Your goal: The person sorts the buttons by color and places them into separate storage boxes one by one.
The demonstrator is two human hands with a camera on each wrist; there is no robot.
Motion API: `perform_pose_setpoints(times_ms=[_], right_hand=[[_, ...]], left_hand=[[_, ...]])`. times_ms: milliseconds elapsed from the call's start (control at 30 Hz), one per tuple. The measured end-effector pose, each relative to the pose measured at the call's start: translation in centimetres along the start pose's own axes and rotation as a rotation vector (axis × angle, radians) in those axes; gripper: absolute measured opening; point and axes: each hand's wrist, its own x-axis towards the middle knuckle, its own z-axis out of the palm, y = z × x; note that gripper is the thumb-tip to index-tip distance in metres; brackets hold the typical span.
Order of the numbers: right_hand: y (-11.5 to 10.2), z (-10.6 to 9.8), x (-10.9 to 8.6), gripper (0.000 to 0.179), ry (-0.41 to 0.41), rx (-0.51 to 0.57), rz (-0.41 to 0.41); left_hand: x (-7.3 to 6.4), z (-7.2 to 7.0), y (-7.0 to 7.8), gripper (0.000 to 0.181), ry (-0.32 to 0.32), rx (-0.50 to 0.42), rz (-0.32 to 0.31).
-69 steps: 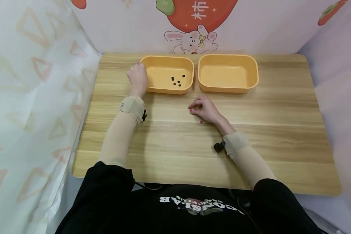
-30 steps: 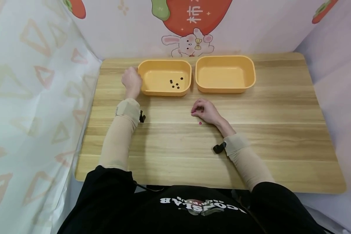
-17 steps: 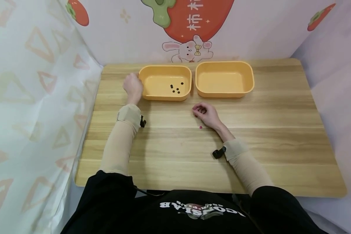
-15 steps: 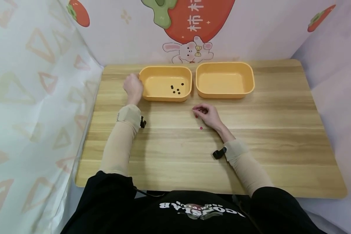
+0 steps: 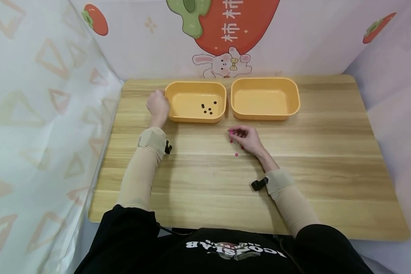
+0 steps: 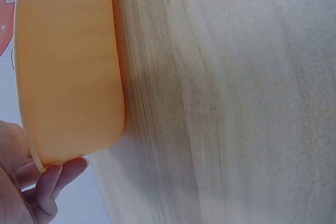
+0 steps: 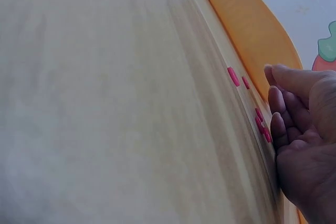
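Observation:
My left hand [image 5: 158, 106] grips the left end of a yellow-orange plastic tub [image 5: 196, 118]; in the left wrist view its fingers [image 6: 48, 184] hold the rim at the corner. Several small black discs [image 5: 209, 109] lie in the right part of that tub. In front of the gap between the tubs, my right hand [image 5: 249, 139] hovers close over the wooden table, thumb and index fingertips together. A small pink disc [image 5: 231, 133] shows between those tips in the head view. Several more pink discs [image 7: 260, 124] lie on the table under and beside the fingers, one [image 5: 236, 155] nearer my body.
A second yellow-orange tub [image 5: 265, 117] stands just right of the first, with nothing inside. Both are near the back edge of the wooden table [image 5: 328, 160], against a printed wall [image 5: 137, 45]. A white patterned curtain [image 5: 51, 152] hangs along the left side.
More pink discs now lie on the table below my right hand, where one lay before. My left hand stays on the tub. The head view has tilted slightly upward.

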Motion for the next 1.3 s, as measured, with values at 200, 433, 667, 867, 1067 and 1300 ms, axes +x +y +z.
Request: perform_pose_setpoints(times_ms=[200, 433, 667, 867, 1067, 1300], right_hand=[[0.3, 0.1, -0.4, 0.023, 0.028, 0.000, 0.008], [-1.2, -1.9, -0.2, 0.024, 0.114, 0.015, -0.017], [-3.8, -5.1, -0.2, 0.023, 0.184, 0.038, -0.088], [-5.1, -7.2, 1.4, 0.021, 0.230, 0.021, -0.163], [-5.5, -8.5, 4.0, 0.024, 0.270, 0.043, -0.129], [-4.9, -8.9, 6.3, 0.025, 0.310, -0.006, -0.044]], left_hand=[[-0.5, 0.2, -0.2, 0.043, 0.010, 0.010, 0.013], [-0.4, 0.2, 0.0, 0.037, 0.063, -0.004, 0.032], [-0.3, 0.2, -0.1, 0.040, 0.041, -0.014, 0.012], [-0.2, -0.5, 0.0, 0.043, -0.014, -0.024, -0.010], [-0.2, -0.9, -0.1, 0.042, -0.039, 0.010, -0.009], [0.4, -0.4, -0.3, 0.040, -0.038, -0.004, 0.014]])
